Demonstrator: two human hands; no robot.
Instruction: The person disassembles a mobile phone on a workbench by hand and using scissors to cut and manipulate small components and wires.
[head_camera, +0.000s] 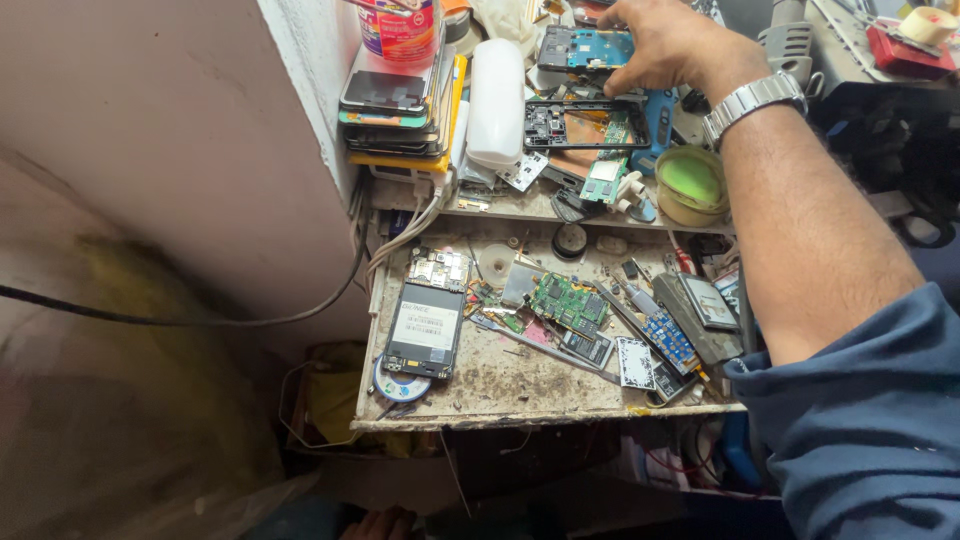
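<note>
Blue denim sleeve (860, 420) is filling the 5 o'clock corner, bare forearm running up toward 1 o'clock. Near edge of the grimy worn wooden shelf (520, 385) is sitting at 6 o'clock; on it, at 9 o'clock of the shelf, an opened black phone with a white-labelled battery (424, 328) is lying flat, a small bare board just above it. A green circuit board (568, 300) is lying mid-shelf, a blue board and a dark flat phone body (706, 302) toward 3 o'clock, metal tweezers and scraps lying between them. Further up, on the upper ledge, a round green-filled tin (690, 182) is sitting just beside the forearm, a white rounded plastic case (496, 100) standing at 11 o'clock next to a stack of flat phones (395, 110). Right hand (672, 45), silver metal watch (752, 100) on the wrist, is reaching to 12 o'clock, fingers curled down, fingertips touching the top edge of the black empty phone frame (585, 125) lying on the ledge; a blue circuit board (585, 48) is lying just beyond, partly under the hand. Left hand isn't showing.
</note>
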